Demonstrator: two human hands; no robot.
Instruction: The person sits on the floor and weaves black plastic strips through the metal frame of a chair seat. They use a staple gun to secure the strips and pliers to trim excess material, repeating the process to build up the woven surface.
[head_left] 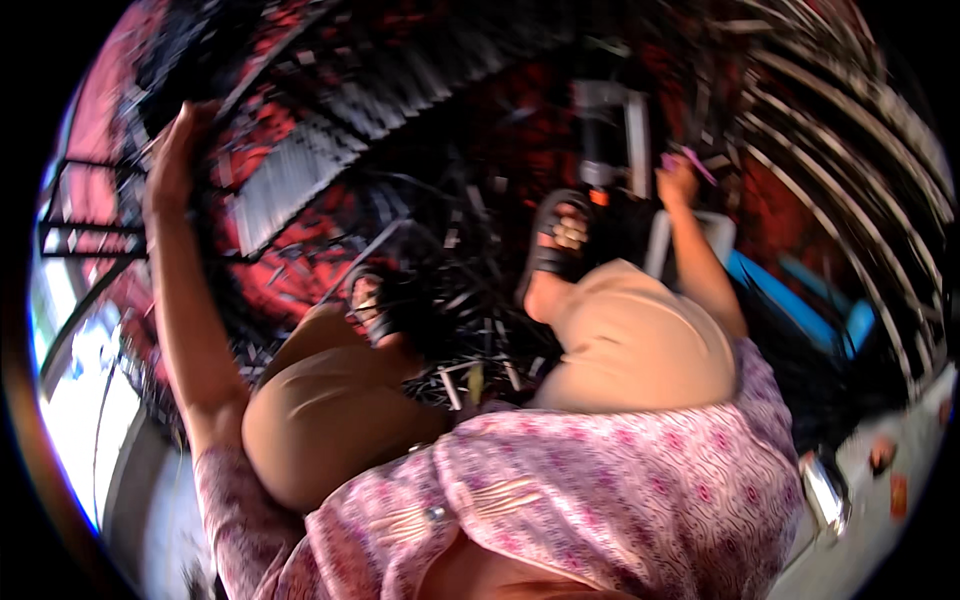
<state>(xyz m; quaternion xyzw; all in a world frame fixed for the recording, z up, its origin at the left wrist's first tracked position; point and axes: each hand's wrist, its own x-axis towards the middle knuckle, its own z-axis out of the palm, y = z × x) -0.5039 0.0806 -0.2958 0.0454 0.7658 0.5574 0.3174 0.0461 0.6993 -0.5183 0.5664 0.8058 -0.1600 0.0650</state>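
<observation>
My left hand (pixel 174 170) reaches far out at the upper left, beside a heap of dark strips. Motion smears its fingers, and whether they hold anything cannot be made out. At the upper right my right hand (pixel 678 184) is closed around a small pink thing (pixel 703 166) with a thin, bent outline; blur hides its exact kind. Below that hand stands a pale grey container (pixel 662 243). A ridged grey strip or sheet (pixel 290 180) lies slantwise between my hands, over a red, littered surface (pixel 300 262).
My sandalled feet (pixel 568 228) stand among black and white scraps (pixel 490 340). Blue bars (pixel 790 300) lie to the right, near long pale curved strips (pixel 830 180). A dark metal frame (pixel 90 240) rises at the left edge. A dark cylinder (pixel 598 130) is ahead.
</observation>
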